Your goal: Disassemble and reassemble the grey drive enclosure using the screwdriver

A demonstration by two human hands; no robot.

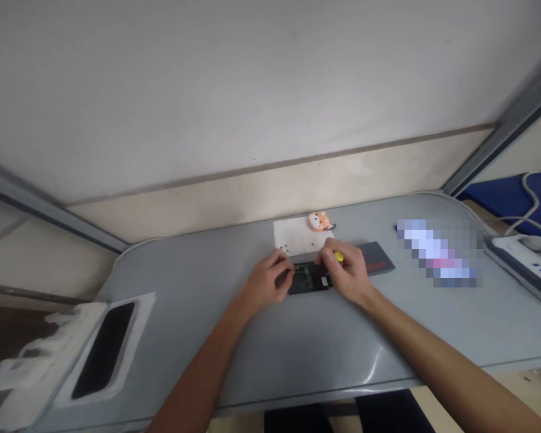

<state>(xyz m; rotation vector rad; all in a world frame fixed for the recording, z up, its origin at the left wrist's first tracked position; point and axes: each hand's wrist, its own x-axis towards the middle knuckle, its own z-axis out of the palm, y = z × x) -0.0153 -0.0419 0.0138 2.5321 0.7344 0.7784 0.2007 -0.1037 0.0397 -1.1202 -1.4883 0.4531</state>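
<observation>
Forearms reach across the table to a device lying flat between both sets of fingers, its green board exposed. Left hand: fingers bent at the device's left end, presumably steadying it; whether they grip cannot be told. Right hand: fingers closed round a yellow tool, held low, probably for control. Just beyond the fingers, a white sheet bears dark specks, perhaps for easy sighting.

Grey table: white sheet, opened black device, dark flat box.
</observation>
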